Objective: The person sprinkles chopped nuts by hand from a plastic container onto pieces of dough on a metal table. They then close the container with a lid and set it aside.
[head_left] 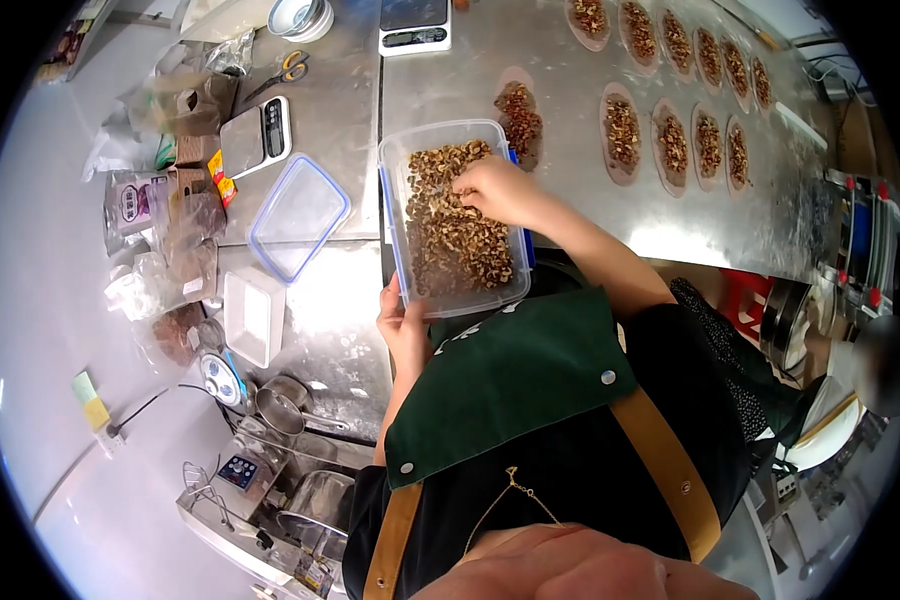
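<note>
A clear plastic container [394, 165] with blue side clips holds chopped walnuts [460, 245] in front of my body. My left hand [404, 325] grips its near left corner, thumb and fingers around the wall. Inside the container, my right hand [500, 190] has its fingers curled together at the walnuts; the pieces in its grasp are mostly covered by the fingers. Just beyond the right rim lies an oval of dough [519, 110] topped with brown pieces. The container's blue-edged lid [300, 218] rests apart on the left.
Several topped dough ovals [622, 135] lie in two rows at the right. A kitchen scale [416, 25] stands at the back, another scale [257, 135] at left near scissors [290, 68]. A white tub [254, 318], bags [160, 205] and a saucepan [282, 403] line the left side.
</note>
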Action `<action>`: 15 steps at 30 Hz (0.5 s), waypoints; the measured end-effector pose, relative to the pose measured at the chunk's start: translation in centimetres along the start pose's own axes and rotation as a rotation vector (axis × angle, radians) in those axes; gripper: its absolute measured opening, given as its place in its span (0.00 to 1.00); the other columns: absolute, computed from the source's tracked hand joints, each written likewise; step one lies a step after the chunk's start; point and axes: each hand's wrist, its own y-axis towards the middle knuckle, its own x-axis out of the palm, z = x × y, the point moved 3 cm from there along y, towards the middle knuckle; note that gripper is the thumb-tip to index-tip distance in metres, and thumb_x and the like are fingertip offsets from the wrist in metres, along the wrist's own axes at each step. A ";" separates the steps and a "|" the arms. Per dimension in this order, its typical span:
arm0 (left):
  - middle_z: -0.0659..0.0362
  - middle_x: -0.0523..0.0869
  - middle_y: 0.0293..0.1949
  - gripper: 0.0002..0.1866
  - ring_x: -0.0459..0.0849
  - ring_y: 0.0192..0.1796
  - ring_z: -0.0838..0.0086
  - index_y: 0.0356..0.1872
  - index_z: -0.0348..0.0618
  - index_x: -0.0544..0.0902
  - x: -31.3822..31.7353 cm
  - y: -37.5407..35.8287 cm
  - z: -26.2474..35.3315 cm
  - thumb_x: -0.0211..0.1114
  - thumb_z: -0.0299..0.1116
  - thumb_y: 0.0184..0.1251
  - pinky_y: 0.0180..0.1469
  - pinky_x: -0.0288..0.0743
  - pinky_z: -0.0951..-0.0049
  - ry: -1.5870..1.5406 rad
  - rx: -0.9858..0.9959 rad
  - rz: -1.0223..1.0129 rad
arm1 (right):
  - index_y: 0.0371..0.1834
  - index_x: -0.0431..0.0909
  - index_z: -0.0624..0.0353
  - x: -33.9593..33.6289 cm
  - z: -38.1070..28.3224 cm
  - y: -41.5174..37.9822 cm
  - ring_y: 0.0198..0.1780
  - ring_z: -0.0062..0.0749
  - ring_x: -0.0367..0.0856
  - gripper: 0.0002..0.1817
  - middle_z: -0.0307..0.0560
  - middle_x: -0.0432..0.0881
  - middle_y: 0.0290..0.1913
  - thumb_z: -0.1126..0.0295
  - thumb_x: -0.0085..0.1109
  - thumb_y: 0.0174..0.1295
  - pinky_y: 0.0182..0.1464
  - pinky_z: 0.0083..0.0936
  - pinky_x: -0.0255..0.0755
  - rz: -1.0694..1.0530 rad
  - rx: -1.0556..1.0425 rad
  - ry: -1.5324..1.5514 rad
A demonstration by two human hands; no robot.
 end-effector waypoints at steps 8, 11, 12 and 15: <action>0.63 0.78 0.42 0.25 0.79 0.32 0.81 0.60 0.37 0.76 -1.9 0.3 -0.4 0.58 0.19 0.59 0.27 0.73 0.81 -0.010 -0.067 0.062 | 0.46 0.82 0.64 -7.0 9.2 -1.0 0.34 0.26 0.84 0.13 0.47 0.86 0.35 0.76 0.63 0.56 0.38 0.22 0.77 0.236 0.472 0.353; 0.63 0.79 0.41 0.25 0.78 0.31 0.81 0.60 0.37 0.76 -2.3 0.3 -0.5 0.58 0.19 0.58 0.26 0.73 0.82 -0.012 -0.076 0.075 | 0.42 0.83 0.62 -6.6 13.2 0.3 0.35 0.34 0.86 0.12 0.52 0.86 0.37 0.75 0.65 0.54 0.41 0.26 0.78 0.253 0.589 0.165; 0.63 0.79 0.41 0.25 0.78 0.31 0.82 0.60 0.36 0.76 -2.4 0.3 -0.5 0.58 0.19 0.57 0.26 0.72 0.82 -0.015 -0.076 0.082 | 0.42 0.83 0.62 -6.4 13.6 0.8 0.36 0.37 0.86 0.12 0.54 0.86 0.38 0.75 0.65 0.54 0.42 0.28 0.78 0.239 0.629 0.103; 0.63 0.79 0.42 0.26 0.78 0.31 0.82 0.60 0.37 0.76 -2.5 0.1 -0.1 0.57 0.18 0.57 0.26 0.72 0.82 0.000 -0.077 0.087 | 0.43 0.83 0.61 -5.8 14.0 2.7 0.44 0.46 0.84 0.13 0.57 0.84 0.42 0.77 0.63 0.54 0.48 0.33 0.76 0.184 0.584 -0.161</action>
